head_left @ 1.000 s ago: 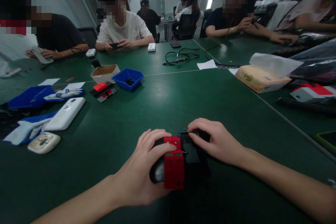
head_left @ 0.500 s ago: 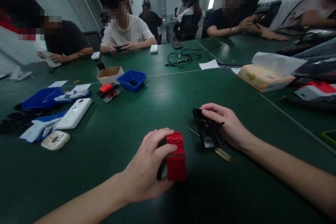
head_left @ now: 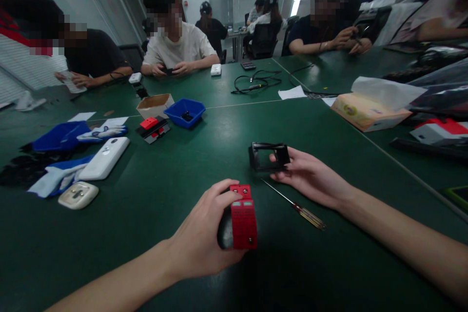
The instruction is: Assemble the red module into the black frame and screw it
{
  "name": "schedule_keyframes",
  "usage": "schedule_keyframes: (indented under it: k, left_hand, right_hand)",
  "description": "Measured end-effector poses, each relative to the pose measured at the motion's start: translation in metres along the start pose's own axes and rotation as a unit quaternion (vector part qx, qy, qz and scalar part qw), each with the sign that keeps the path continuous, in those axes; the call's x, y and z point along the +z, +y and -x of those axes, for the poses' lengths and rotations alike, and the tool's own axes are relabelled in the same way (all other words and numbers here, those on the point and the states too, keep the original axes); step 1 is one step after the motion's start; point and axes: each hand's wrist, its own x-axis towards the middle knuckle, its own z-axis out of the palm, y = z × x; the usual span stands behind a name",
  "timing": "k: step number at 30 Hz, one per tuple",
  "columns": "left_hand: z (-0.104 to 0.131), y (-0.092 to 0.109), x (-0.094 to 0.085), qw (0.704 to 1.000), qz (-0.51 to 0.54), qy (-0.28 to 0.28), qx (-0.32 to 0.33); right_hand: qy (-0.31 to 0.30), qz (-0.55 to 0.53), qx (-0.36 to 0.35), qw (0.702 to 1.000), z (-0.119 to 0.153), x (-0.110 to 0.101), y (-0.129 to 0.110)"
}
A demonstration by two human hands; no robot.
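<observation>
A red block-shaped device [head_left: 244, 224] with screws and two small windows stands in my left hand [head_left: 208, 229], its fingers and thumb closed round it. To the right, my right hand [head_left: 307, 170] grips a black rectangular plastic frame [head_left: 256, 157] by its right end. The frame is tilted so that its opening faces me. Just below that hand a screwdriver [head_left: 298, 207] lies on the green table [head_left: 175, 170], its thin shaft pointing up and left. The palm side of my left hand is hidden.
At the left lie a white box [head_left: 106, 158], a cream round-cornered object [head_left: 78, 195], gloves [head_left: 102, 132] and a blue tray [head_left: 61, 135]. Farther off are a second blue bin [head_left: 185, 113], a cardboard box [head_left: 155, 105] and a cable [head_left: 256, 82]. A tissue box [head_left: 369, 109] stands right. Several people sit around.
My right hand has lifted and turned the black frame, moving it left and away from the screwdriver, which now shows whole. The red device has tipped slightly in my left hand.
</observation>
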Motion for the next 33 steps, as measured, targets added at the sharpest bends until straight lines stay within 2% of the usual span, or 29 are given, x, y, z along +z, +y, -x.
schedule_keyframes:
  k: [8,17,23,28,33]
  left_hand:
    - [-0.0013,-0.0022,0.0003,0.998,0.005,-0.040,-0.040]
    - [0.0005,-0.0026,0.0023,0.998,-0.025,-0.035,-0.053]
    - [0.0020,-0.0064,0.0027,0.997,-0.016,-0.041,-0.058]
    - [0.0005,-0.0050,0.0018,0.997,-0.005,-0.033,-0.067]
    - [0.0010,-0.0044,0.0013,0.998,0.000,-0.028,-0.060]
  right_hand:
    - [-0.048,-0.027,0.007,0.998,0.0020,-0.0001,-0.0006]
    - [-0.050,-0.056,0.017,0.997,0.0048,0.0031,-0.0012]
    - [-0.046,-0.030,0.032,0.998,0.0025,0.0037,0.0004]
    - [-0.081,-0.024,0.025,0.996,0.0047,0.0066,0.0020]
    - [-0.041,-0.041,0.030,0.998,0.0048,0.0074,0.0034]
